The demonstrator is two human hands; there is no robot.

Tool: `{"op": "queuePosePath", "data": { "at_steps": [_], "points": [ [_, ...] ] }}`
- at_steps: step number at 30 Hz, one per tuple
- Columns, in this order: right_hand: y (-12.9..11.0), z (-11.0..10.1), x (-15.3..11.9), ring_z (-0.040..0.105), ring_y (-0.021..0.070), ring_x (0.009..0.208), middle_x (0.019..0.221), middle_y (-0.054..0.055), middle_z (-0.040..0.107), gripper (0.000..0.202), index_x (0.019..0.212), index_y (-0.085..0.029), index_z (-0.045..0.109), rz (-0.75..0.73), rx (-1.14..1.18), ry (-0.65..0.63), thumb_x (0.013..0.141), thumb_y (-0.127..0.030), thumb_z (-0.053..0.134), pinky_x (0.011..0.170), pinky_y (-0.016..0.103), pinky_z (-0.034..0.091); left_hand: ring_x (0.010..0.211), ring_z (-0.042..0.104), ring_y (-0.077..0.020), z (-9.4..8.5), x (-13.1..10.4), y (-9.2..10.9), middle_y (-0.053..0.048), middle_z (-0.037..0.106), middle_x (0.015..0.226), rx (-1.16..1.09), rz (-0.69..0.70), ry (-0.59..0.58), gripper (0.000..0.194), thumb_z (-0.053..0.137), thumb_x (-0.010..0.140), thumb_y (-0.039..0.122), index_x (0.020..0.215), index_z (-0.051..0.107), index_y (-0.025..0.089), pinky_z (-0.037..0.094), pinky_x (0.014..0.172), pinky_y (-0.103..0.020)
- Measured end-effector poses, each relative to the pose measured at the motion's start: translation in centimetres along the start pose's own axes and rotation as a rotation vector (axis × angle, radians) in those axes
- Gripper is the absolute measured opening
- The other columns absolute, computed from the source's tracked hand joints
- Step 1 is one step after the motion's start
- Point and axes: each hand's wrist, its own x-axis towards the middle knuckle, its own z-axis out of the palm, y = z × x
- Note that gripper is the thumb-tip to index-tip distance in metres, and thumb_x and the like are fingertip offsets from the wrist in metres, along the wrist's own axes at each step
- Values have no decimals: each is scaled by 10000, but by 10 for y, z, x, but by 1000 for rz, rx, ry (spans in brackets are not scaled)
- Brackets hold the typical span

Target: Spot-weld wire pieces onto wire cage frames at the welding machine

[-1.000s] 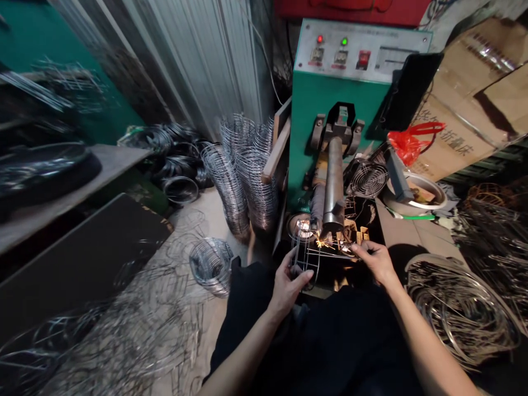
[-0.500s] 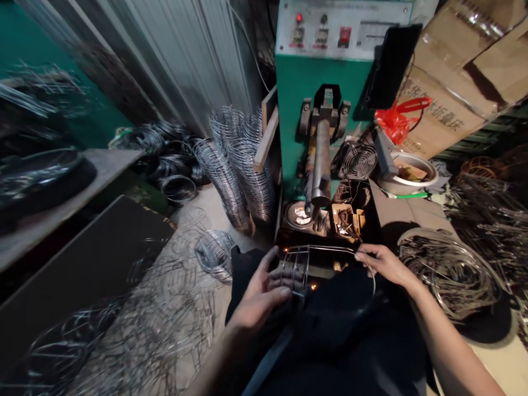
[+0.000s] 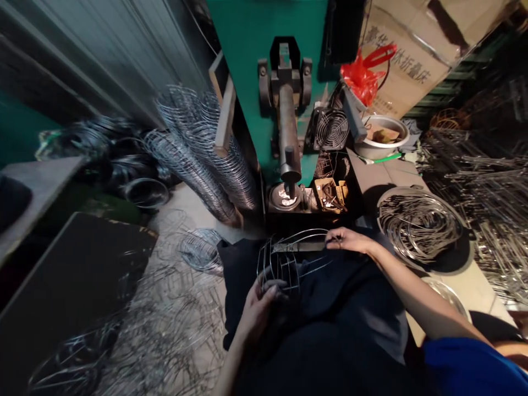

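A small wire frame (image 3: 278,267) of bent metal rods lies over the dark cloth on my lap, below the machine. My left hand (image 3: 260,300) is closed on the lower left side of this frame, thumb in front and fingers partly behind the wires. Farther right, my right hand (image 3: 344,240) pinches the end of a curved wire (image 3: 307,232), which arches leftward to the frame. Whether that wire is joined to the frame cannot be made out.
A green machine (image 3: 247,33) with a metal arm (image 3: 289,132) stands ahead. Tall wire coils (image 3: 193,159) lean left of it. At right are a round tray of wire pieces (image 3: 421,225), a white bowl (image 3: 381,143) and a red bag (image 3: 363,80). Loose wires (image 3: 173,324) cover the left floor.
The view has shifted down and right. My left hand has closed on the wire frame, which is now tilted differently and nearer my lap. The sparks seen near the frame are gone.
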Motion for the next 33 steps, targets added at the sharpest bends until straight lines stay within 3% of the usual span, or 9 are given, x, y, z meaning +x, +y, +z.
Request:
{"op": "queuePosePath", "data": {
  "at_steps": [4,8,10,14,20,27,33],
  "points": [
    [-34,-18,-1,454,103,572,636,-34,526,486,720,-180,575,-63,160,122,693,-630,756,568,248,387,776,705,-171,21,22,27,-96,745,976,85,139,-42,850,772,807,291,1510,303,200,534,785,-306],
    [-66,-30,-1,390,91,568,621,-45,472,470,676,-174,562,-99,51,216,673,-582,795,537,238,308,924,703,-204,43,44,41,-96,746,999,114,209,-142,901,816,757,286,1507,323,215,509,874,-323],
    [-74,-30,2,356,89,573,600,-48,426,501,611,-173,527,-110,-6,301,683,-601,777,541,242,282,854,703,-203,51,53,40,-90,746,928,50,204,-194,918,825,746,334,1504,325,195,519,815,-318],
    [-76,-24,15,317,98,576,568,-48,372,564,556,-185,463,-149,-50,456,721,-669,701,548,257,260,599,627,-136,62,66,36,-6,671,682,-38,226,-89,743,689,874,421,1486,354,165,483,605,-241],
    [-71,-23,39,330,110,585,560,-42,364,576,539,-198,417,-213,-57,551,726,-657,709,569,272,283,592,601,-103,66,74,35,35,620,658,42,324,45,750,718,860,358,1508,376,195,490,647,-228],
    [-70,-32,53,336,108,584,567,-42,366,540,543,-196,419,-241,-32,584,748,-584,733,571,269,288,594,561,-92,69,84,42,40,600,693,72,326,47,812,701,867,402,1556,304,241,487,648,-235],
    [-75,-38,58,327,110,573,561,-40,359,568,540,-200,410,-211,-75,599,720,-638,724,553,268,277,577,555,-90,73,91,44,46,576,666,98,336,38,810,699,863,432,1549,320,231,489,635,-232]
  ]
}}
